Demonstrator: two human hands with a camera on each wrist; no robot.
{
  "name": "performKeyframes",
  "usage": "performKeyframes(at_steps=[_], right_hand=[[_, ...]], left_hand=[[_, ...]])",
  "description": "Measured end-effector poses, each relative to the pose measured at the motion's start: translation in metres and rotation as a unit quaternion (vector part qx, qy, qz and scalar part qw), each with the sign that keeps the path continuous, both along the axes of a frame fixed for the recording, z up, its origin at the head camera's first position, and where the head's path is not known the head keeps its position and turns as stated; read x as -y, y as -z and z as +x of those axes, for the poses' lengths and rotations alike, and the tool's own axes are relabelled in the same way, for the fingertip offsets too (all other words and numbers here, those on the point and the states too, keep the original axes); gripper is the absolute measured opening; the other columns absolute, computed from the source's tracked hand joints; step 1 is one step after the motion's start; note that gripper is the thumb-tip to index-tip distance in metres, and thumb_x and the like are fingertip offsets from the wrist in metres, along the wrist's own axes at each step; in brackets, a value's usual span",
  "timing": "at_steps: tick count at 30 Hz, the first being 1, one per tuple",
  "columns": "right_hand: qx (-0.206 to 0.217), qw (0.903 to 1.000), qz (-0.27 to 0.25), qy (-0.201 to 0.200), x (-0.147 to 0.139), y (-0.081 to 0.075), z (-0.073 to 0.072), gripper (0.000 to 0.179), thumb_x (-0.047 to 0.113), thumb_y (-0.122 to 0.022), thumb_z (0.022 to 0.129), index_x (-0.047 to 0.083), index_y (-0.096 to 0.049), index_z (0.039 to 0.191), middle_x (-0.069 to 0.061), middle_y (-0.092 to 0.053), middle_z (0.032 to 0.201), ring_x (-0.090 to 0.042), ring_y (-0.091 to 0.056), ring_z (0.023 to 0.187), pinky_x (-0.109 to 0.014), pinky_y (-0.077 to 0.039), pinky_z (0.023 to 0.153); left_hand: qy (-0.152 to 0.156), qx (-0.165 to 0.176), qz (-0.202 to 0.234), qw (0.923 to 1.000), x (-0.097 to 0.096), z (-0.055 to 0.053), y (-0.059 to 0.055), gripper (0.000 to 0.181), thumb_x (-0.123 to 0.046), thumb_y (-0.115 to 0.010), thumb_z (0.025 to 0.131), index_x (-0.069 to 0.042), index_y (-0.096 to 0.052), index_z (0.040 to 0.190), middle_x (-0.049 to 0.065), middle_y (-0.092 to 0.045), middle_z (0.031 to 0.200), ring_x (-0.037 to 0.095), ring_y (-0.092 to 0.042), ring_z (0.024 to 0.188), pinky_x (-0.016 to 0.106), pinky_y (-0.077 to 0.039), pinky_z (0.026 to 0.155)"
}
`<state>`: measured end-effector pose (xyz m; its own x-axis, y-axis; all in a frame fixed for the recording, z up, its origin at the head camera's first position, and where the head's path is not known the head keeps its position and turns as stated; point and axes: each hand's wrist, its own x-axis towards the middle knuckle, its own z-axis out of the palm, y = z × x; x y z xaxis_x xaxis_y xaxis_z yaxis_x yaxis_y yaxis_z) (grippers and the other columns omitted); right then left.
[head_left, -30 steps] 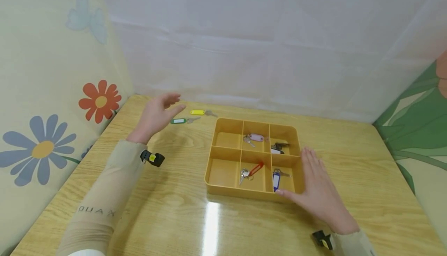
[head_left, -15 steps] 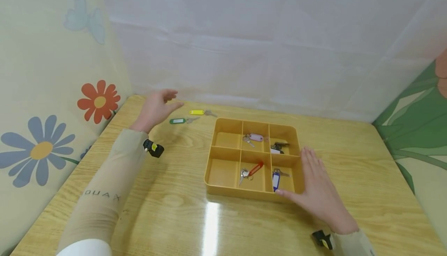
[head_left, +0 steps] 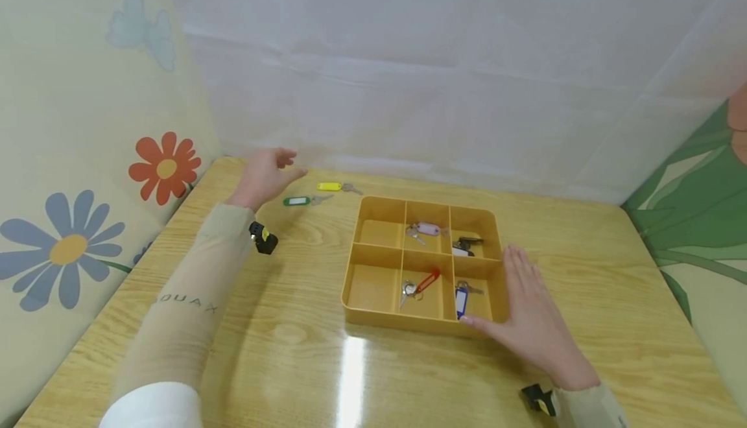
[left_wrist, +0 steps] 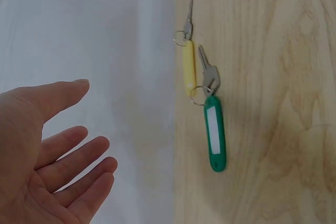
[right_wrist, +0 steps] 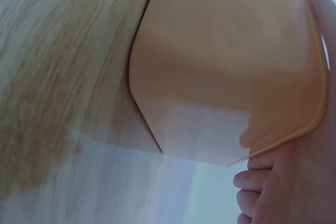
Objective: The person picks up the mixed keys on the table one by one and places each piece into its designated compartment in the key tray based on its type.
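My left hand (head_left: 265, 175) hovers over the back left of the table, relaxed, with nothing in it. Just right of it lie a key with a green tag (head_left: 297, 201) and one with a yellow tag (head_left: 329, 187); both also show in the left wrist view. My right hand (head_left: 537, 314) rests against the right side of a yellow six-compartment box (head_left: 408, 321), fingers straight and thumb at the front rim. Inside are keys with a pink tag (head_left: 428, 228), a red tag (head_left: 428, 281), a blue tag (head_left: 462, 301) and a partly hidden white-labelled tag (head_left: 463, 252).
The box stands on a wooden table (head_left: 280, 344). A white cloth backdrop (head_left: 408, 91) rises behind the table's back edge. Flower-printed panels (head_left: 70, 123) stand along both sides.
My left hand has shifted slightly back and to the left, and its forearm has swung a little rightward. The right hand, box and keys stay in place.
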<state>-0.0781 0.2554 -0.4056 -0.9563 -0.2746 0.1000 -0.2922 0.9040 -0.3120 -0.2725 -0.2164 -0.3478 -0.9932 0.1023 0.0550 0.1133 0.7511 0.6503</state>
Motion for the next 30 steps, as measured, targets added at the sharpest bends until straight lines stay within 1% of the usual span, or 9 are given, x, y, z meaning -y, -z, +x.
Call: performKeyframes(at_steps=[5, 9, 15, 24, 30], right_hand=[[-0.005, 1.0, -0.001, -0.001, 0.0, 0.001, 0.0, 0.128, 0.075, -0.065, 0.083, 0.001, 0.005, 0.16, -0.015, 0.008, 0.167, -0.039, -0.001, 0.153, -0.046, 0.0, 0.122], [-0.006, 1.0, -0.002, -0.004, 0.0, 0.001, 0.0, 0.127, 0.075, -0.065, 0.084, 0.0, 0.004, 0.16, -0.015, 0.009, 0.167, -0.039, 0.0, 0.153, -0.046, 0.0, 0.122], [-0.002, 1.0, -0.003, 0.001, 0.0, 0.0, 0.0, 0.127, 0.073, -0.066, 0.084, 0.0, 0.004, 0.16, -0.015, 0.009, 0.167, -0.039, -0.001, 0.153, -0.047, -0.001, 0.122], [-0.009, 1.0, 0.001, -0.001, 0.001, 0.004, -0.001, 0.129, 0.074, -0.067, 0.083, 0.001, 0.005, 0.16, -0.015, 0.009, 0.167, -0.039, -0.001, 0.153, -0.045, 0.0, 0.122], [-0.007, 1.0, 0.0, 0.001, 0.002, 0.004, -0.001, 0.129, 0.075, -0.067, 0.083, 0.003, 0.006, 0.161, -0.015, 0.009, 0.167, -0.038, 0.0, 0.153, -0.045, 0.001, 0.122]], left_hand=[[-0.004, 0.003, 0.0, 1.0, 0.003, -0.006, 0.013, 0.055, -0.026, -0.069, 0.099, 0.007, -0.053, 0.14, 0.029, -0.056, 0.136, 0.044, -0.051, 0.124, 0.058, -0.044, 0.102], [0.0, 0.024, -0.01, 0.9997, 0.003, -0.004, 0.023, 0.055, -0.024, -0.068, 0.099, 0.008, -0.052, 0.14, 0.029, -0.055, 0.136, 0.045, -0.051, 0.124, 0.058, -0.044, 0.102], [0.006, 0.035, -0.03, 0.9989, 0.004, -0.003, 0.033, 0.054, -0.023, -0.068, 0.099, 0.009, -0.051, 0.14, 0.031, -0.056, 0.134, 0.045, -0.052, 0.122, 0.057, -0.045, 0.102], [0.008, 0.047, -0.032, 0.9983, 0.008, 0.002, 0.041, 0.052, -0.023, -0.067, 0.099, 0.009, -0.054, 0.139, 0.031, -0.055, 0.136, 0.046, -0.053, 0.122, 0.058, -0.044, 0.102], [0.003, 0.062, -0.044, 0.9971, 0.013, 0.0, 0.046, 0.054, -0.022, -0.074, 0.095, 0.01, -0.057, 0.135, 0.032, -0.058, 0.131, 0.047, -0.055, 0.12, 0.058, -0.045, 0.102]])
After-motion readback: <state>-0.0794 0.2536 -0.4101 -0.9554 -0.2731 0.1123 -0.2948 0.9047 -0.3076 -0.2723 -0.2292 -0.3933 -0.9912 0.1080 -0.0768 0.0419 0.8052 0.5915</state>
